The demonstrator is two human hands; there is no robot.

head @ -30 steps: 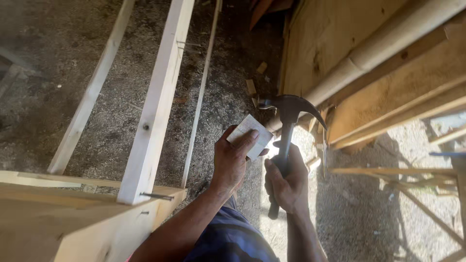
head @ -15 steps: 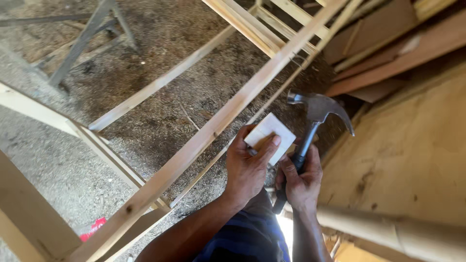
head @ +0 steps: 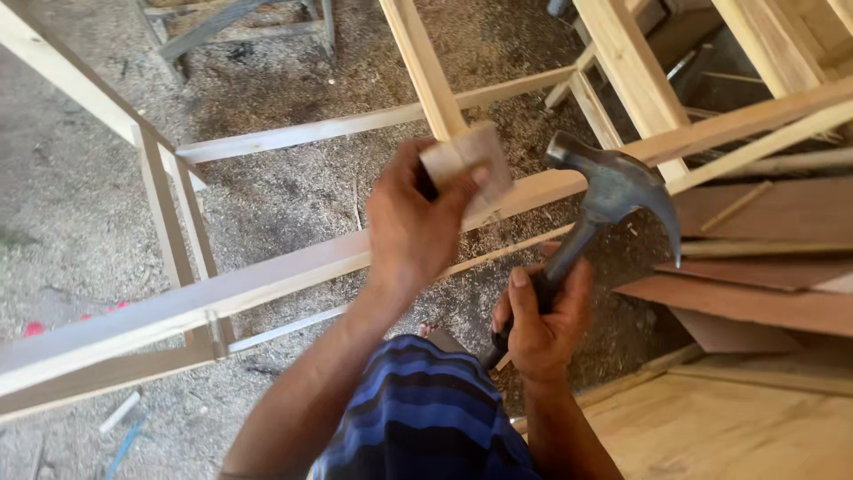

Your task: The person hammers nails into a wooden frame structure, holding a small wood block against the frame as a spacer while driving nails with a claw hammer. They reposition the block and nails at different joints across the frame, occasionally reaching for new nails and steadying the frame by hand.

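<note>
Left hand (head: pixel 413 227) holds the small wood block (head: pixel 466 167) above the long rail (head: pixel 267 284); hammer (head: pixel 604 204) sits just right, in the right hand (head: pixel 542 324).

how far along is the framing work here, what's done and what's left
Done: the wooden frame already has long rails joined by cross pieces. In hand: the left hand holds a small wood block above the rail, and the right hand grips a claw hammer. Left: the block looks not yet fixed; no nail is visible.

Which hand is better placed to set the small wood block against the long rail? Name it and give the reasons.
Left. The left hand already pinches the wood block right over the rail; the right hand is lower, wrapped round the hammer.
</note>
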